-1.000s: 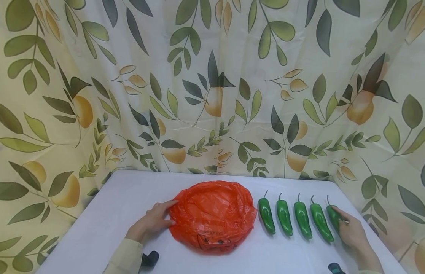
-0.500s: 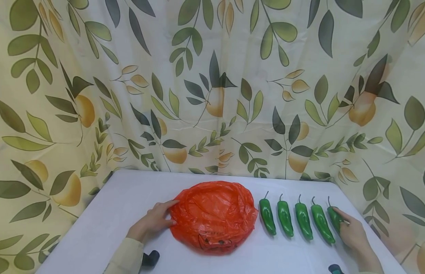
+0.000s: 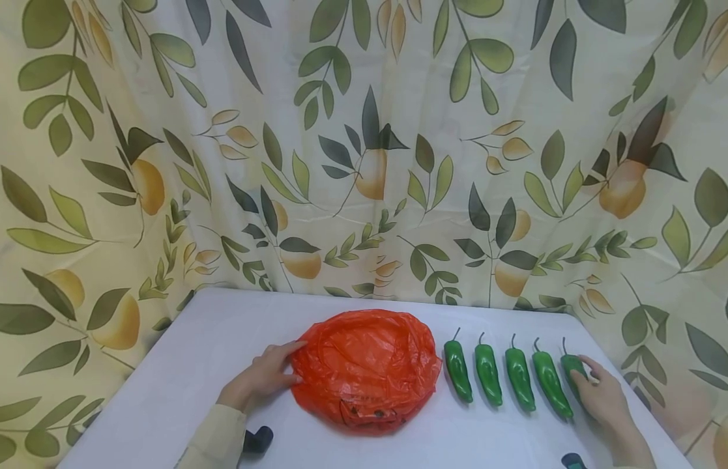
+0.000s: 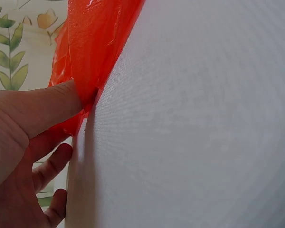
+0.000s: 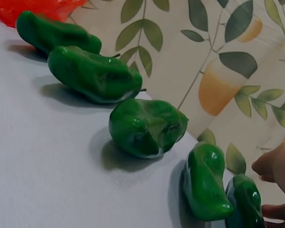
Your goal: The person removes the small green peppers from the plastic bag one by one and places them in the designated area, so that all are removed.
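Note:
In the head view, a crumpled red plastic bag (image 3: 364, 371) lies on the white table, with my left hand (image 3: 268, 376) at its left edge. The left wrist view shows the thumb and index finger pinching the bag's edge (image 4: 92, 52). Several green chili peppers stand in a row to the right, stems pointing away. My right hand (image 3: 601, 394) is at the rightmost pepper (image 3: 573, 368) and partly covers it. In the right wrist view, its fingers look relaxed beside that pepper (image 5: 244, 202), a gap showing at the upper fingertip; contact lower down is unclear.
The leftmost pepper (image 3: 457, 371) lies close to the bag's right side. Dark wrist straps (image 3: 258, 441) show near both forearms. A leaf-and-fruit patterned curtain (image 3: 364, 163) hangs behind the white table (image 3: 240, 319).
My right hand's fingers have shifted: they spread around the rightmost pepper's upper part, where the index finger lay along it before. The left hand and bag look unchanged.

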Demonstrator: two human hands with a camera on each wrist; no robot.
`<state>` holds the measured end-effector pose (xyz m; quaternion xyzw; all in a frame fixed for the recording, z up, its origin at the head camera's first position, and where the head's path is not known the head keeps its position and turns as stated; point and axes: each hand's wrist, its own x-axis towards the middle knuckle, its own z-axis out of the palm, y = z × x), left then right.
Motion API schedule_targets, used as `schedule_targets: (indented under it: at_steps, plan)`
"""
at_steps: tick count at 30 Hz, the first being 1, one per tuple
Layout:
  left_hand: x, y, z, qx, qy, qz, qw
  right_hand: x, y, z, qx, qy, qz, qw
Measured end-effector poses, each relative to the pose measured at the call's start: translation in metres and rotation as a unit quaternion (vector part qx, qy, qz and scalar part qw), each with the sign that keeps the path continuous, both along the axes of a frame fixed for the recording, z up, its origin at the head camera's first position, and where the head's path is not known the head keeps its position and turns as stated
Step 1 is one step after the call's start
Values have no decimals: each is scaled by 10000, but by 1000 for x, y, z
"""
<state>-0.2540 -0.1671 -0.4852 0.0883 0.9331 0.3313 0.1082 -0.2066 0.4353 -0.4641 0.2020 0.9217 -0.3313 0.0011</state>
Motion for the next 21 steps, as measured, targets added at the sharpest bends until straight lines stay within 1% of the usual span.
schedule_targets:
  at_steps: [6, 11, 14, 16, 21]
  plan:
    - [0, 0, 2, 18, -19, 4, 10000, 0, -6, 10, 77, 403, -148, 9990]
    - [0, 0, 2, 43, -43, 29, 10000, 0, -16, 17, 285, 971, 38, 9949]
    - [-1, 0, 2, 44, -52, 54, 10000, 0, -24, 21, 320, 1222, 143, 9919]
    - [-1, 1, 1, 31, -52, 67, 10000, 1, -30, 24, 305, 1270, 187, 9913]
    - [0, 1, 0, -3, -18, 58, 10000, 4, -44, 32, 72, 1138, 278, 9931]
